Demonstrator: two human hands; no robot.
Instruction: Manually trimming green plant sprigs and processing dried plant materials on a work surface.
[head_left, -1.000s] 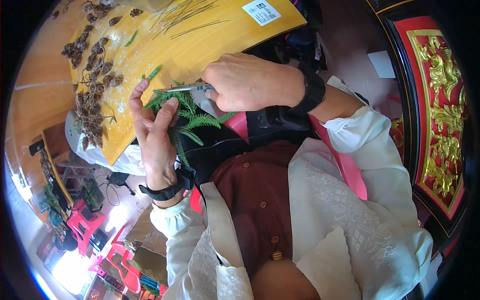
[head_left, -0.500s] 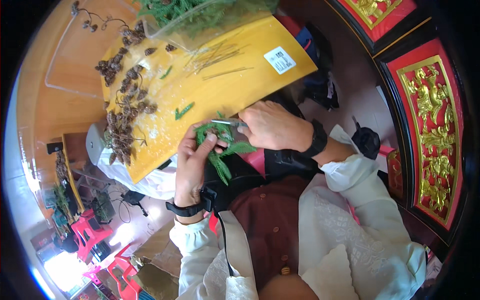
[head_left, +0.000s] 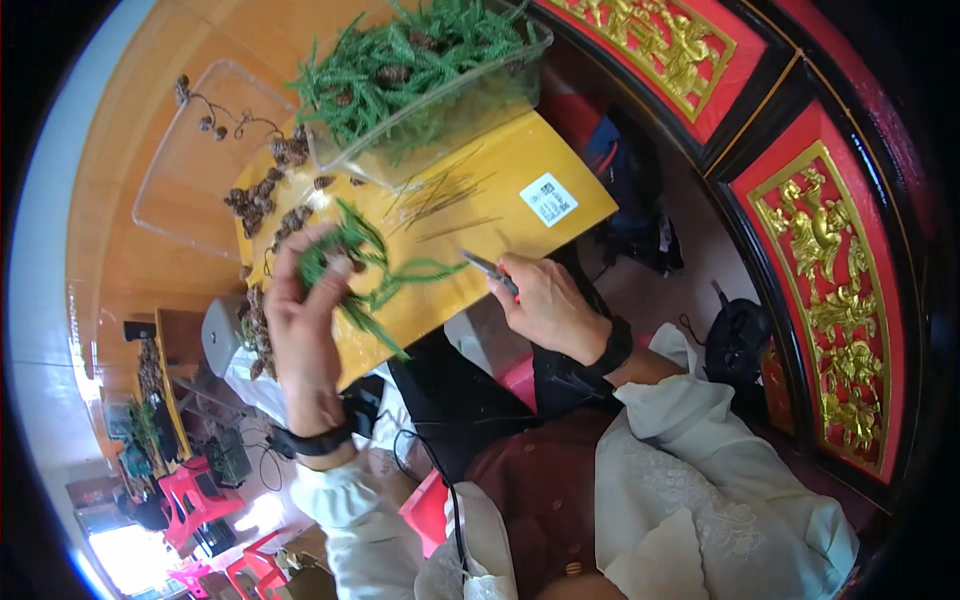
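Observation:
Raised over the yellow board, my left hand [head_left: 308,310] pinches a green artificial pine sprig [head_left: 400,280] between thumb and fingers. Its needled twigs spread toward the right and downward, and something brown, perhaps a pinecone, shows among them by the thumb. My right hand [head_left: 555,308] is closed around a pointed metal hand tool [head_left: 490,270] at the board's near edge. The tool's tip points left at the end of one twig, and I cannot tell whether they touch. My fingers hide its handles, so scissors or pliers cannot be told apart.
A clear plastic bin [head_left: 440,110] full of green sprigs and pinecones stands at the back of the yellow board [head_left: 480,235]. Thin wires [head_left: 440,200] lie before it. Pinecone clusters [head_left: 250,200] and a clear lid [head_left: 200,150] are at left. A carved red-and-gold panel [head_left: 825,270] stands right.
My left hand has moved left and up with the pine sprig, away from the tool. My right hand with the tool has dropped slightly. More of the bin shows as the view has shifted.

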